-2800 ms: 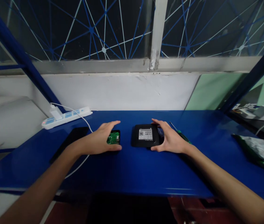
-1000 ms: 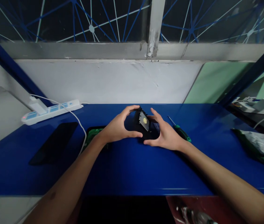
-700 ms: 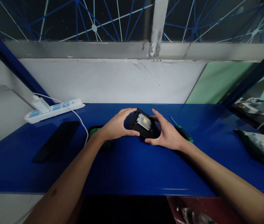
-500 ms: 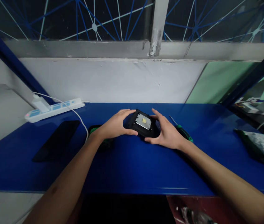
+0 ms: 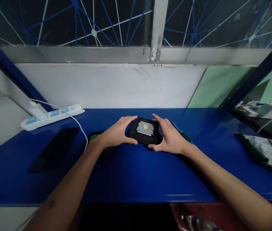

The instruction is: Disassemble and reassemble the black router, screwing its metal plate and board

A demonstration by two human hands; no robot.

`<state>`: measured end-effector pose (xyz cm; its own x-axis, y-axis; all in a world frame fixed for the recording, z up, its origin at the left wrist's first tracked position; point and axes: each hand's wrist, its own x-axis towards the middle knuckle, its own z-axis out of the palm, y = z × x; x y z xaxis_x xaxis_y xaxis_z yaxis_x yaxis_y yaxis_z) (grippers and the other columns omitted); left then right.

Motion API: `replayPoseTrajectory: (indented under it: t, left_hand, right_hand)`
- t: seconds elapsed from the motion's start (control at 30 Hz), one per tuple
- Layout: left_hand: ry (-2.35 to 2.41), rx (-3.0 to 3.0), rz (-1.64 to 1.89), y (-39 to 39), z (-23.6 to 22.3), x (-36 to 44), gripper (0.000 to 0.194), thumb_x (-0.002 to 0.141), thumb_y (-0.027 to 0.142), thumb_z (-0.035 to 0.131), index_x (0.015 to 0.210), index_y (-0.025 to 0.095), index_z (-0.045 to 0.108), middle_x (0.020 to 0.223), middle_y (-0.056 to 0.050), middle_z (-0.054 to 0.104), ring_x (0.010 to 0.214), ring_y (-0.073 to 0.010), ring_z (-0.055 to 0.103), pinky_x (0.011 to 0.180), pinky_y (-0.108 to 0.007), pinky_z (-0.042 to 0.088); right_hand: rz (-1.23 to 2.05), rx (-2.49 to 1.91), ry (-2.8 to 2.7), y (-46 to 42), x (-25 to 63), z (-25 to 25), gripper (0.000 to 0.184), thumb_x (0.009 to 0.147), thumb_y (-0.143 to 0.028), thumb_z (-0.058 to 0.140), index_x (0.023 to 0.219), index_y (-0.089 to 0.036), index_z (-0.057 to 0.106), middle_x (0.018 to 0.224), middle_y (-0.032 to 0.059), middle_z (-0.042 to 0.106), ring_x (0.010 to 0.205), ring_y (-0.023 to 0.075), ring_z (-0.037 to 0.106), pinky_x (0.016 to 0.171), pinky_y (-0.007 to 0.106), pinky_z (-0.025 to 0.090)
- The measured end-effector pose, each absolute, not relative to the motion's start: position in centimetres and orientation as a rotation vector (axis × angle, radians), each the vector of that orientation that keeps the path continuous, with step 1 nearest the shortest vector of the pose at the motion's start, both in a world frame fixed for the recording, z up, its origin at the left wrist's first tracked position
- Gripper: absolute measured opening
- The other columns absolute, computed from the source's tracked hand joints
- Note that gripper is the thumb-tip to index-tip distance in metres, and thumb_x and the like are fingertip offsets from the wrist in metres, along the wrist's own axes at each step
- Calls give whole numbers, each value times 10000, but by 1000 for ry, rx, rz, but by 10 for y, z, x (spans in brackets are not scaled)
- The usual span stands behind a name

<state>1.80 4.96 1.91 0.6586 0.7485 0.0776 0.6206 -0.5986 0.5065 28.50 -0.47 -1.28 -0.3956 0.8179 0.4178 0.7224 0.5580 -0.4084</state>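
Note:
Between my two hands is a black lamp housing (image 5: 142, 139), with a silver plate and a small yellow LED chip facing up. My left hand (image 5: 120, 132) curves round its left side, thumb at the near edge and fingers at the far edge. On the opposite side my right hand (image 5: 169, 134) grips in the same way. A green-handled screwdriver (image 5: 186, 136) lies partly hidden behind my right hand. Under my left wrist sits a black and green object (image 5: 94, 136), mostly covered.
A white power strip (image 5: 54, 116) with a plugged-in charger (image 5: 38, 110) and cable lies at the back left. Nearer is a flat black slab (image 5: 54, 149). A plastic packet (image 5: 268, 152) rests at the right of the blue table (image 5: 136, 179).
The housing has turned slightly and lies more level, its plate squarer to me. Both hands keep their grip. The whole view has shifted a little.

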Motion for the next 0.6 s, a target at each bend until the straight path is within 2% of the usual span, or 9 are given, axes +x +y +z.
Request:
replayPoseTrajectory:
  t: [0.07,0.13,0.23,0.33,0.4,0.47,0.53,0.6]
  left_hand:
    - [1021,2451,328,46,25,21,1092,676,551,813,1575,256,269,1632,-125,293,1502,-387,245,1206,-537,258]
    - [983,2456,269,41,32,25,1118,656,528,816,1581,274,242,1639,-121,272,1504,-388,246,1202,-548,262]
    - [995,2472,244,34,40,27,1134,610,527,829,1562,253,276,1589,-146,343,1470,-415,299,1177,-573,295]
    - [1047,2440,293,30,44,23,1106,568,535,849,1509,243,346,1520,-151,412,1408,-429,387,1147,-565,344]
    - [1064,2388,343,31,45,16,1027,571,520,857,1453,262,401,1482,-130,450,1361,-415,452,1118,-546,387]
    - [1072,2320,412,32,45,7,950,592,500,860,1411,278,431,1463,-111,476,1348,-397,473,1102,-534,407]
    - [1081,2252,507,34,46,-2,931,610,479,863,1407,280,424,1482,-110,469,1383,-391,444,1129,-537,376]
    - [1095,2200,581,33,47,-10,947,624,473,864,1423,273,397,1518,-126,435,1427,-400,392,1152,-554,339]
  right_hand:
    - [227,-1192,-2248,-6,286,-8,1271,625,-571,816,1613,-185,117,1405,206,552,1261,426,519,1033,640,450]
    - [250,-1150,-2275,-9,287,-3,1299,612,-563,828,1616,-194,90,1420,204,540,1273,424,513,1038,635,449]
    - [320,-1107,-2301,-13,290,1,1286,638,-583,822,1617,-198,83,1435,204,528,1305,414,497,1047,610,456]
    - [402,-1097,-2306,-15,294,3,1175,737,-647,745,1617,-214,97,1466,192,510,1328,380,498,1071,565,455]
    - [351,-1148,-2297,-13,295,3,961,866,-668,594,1606,-221,173,1460,179,520,1321,363,509,1080,555,441]
    - [193,-1287,-2277,-10,296,2,712,985,-618,397,1559,-203,325,1381,180,568,1257,356,549,1048,553,449]
    - [15,-1458,-2250,-8,295,2,616,1033,-556,284,1469,-167,479,1248,189,610,1134,344,605,978,530,483]
    - [-75,-1584,-2257,-7,293,1,585,1039,-536,285,1387,-166,574,1134,175,631,1017,323,640,913,494,508]
